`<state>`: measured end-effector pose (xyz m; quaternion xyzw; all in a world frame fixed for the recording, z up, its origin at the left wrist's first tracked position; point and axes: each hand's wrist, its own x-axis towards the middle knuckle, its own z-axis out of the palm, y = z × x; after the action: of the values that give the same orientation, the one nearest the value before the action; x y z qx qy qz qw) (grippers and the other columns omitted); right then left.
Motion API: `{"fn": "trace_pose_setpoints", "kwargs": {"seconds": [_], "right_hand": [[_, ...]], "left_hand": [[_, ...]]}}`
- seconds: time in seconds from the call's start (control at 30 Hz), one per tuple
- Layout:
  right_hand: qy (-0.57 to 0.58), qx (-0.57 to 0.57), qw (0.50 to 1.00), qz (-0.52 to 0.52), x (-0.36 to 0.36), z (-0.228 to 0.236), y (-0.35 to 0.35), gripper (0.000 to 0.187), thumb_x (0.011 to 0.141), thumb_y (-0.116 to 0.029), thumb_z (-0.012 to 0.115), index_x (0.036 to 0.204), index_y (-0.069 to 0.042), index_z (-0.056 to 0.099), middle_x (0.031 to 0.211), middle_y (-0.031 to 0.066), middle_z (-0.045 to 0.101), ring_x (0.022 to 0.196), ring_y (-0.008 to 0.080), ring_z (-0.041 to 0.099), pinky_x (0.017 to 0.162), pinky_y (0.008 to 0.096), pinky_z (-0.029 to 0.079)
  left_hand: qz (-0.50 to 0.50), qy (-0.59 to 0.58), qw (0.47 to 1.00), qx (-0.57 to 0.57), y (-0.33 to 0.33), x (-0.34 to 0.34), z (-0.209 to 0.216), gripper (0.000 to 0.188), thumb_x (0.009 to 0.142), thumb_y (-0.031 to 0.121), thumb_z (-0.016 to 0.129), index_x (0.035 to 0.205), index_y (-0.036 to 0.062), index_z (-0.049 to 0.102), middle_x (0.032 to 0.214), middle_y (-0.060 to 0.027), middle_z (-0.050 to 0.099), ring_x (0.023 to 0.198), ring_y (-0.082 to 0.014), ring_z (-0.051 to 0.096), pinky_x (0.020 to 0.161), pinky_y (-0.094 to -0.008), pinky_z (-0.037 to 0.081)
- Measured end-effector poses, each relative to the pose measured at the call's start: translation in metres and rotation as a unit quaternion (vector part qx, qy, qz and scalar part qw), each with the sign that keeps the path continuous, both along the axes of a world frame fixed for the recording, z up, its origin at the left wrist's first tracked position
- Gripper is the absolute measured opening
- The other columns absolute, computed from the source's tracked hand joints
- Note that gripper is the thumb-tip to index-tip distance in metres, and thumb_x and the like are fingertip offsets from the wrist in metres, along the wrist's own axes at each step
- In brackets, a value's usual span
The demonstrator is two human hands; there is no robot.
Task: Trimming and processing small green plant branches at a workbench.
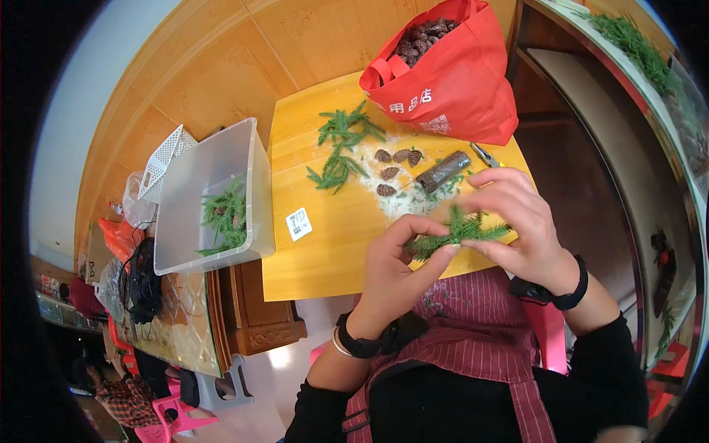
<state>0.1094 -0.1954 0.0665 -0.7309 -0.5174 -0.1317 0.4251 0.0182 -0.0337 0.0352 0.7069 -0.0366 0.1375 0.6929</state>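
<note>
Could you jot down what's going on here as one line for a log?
left hand: holds green sprig | right hand: pinches same sprig | yellow table: pine cones, loose sprigs, red bag

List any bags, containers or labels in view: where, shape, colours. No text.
Red bag: table's far right, soft tote with white print, open, full of dark pine cones.
Label: flat on the yellow table, left of the hands; small white square, black code pattern.
Clear bin: left of table, rectangular translucent plastic, green sprigs inside.
White basket: behind the bin, perforated plastic.
</note>
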Motion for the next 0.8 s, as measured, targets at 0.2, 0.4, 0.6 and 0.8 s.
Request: {"fn": "trace_pose_setpoints", "kwargs": {"seconds": [0.2,0.4,0.6,0.8], "right_hand": [[-0.028,0.028,0.999,-0.007,-0.009,-0.005,-0.003,0.03,0.06,-0.006,0.069,0.089,-0.007,0.066,0.088,0.0075,0.058,0.086,0.0266,0.055,0.077,0.0362,0.043],[-0.052,0.066,0.996,0.016,-0.017,-0.034,-0.003,0.021,0.062,0.003,0.066,0.082,-0.006,0.066,0.085,0.0077,0.057,0.076,0.0234,0.058,0.065,0.0315,0.048],[-0.125,0.115,0.985,0.003,-0.017,-0.042,0.004,0.015,0.062,0.001,0.071,0.074,-0.002,0.062,0.082,0.0084,0.057,0.07,0.0241,0.059,0.059,0.0309,0.05],[-0.148,0.111,0.983,0.021,-0.016,-0.048,0.002,0.015,0.061,0.0,0.07,0.072,0.0,0.06,0.082,0.0091,0.057,0.074,0.0243,0.059,0.061,0.0304,0.05]], "left_hand": [[0.103,-0.222,0.937,0.249,0.004,0.007,-0.01,0.022,0.066,-0.007,0.068,0.081,0.0008,0.054,0.087,-0.0113,0.059,0.083,-0.0225,0.058,0.072,-0.0309,0.047],[0.136,-0.268,0.91,0.286,0.001,0.009,-0.011,0.023,0.064,-0.007,0.068,0.079,0.0018,0.053,0.087,-0.0118,0.06,0.083,-0.0272,0.059,0.073,-0.0324,0.048],[0.115,-0.206,0.925,0.297,-0.002,0.009,-0.013,0.023,0.069,-0.005,0.064,0.086,0.0023,0.051,0.089,-0.0115,0.059,0.089,-0.024,0.058,0.078,-0.0322,0.046],[-0.045,-0.012,0.998,-0.039,0.0,0.002,-0.018,0.022,0.075,0.0,0.062,0.09,0.0034,0.046,0.097,-0.0086,0.056,0.09,-0.0141,0.054,0.081,-0.0279,0.043]]}}
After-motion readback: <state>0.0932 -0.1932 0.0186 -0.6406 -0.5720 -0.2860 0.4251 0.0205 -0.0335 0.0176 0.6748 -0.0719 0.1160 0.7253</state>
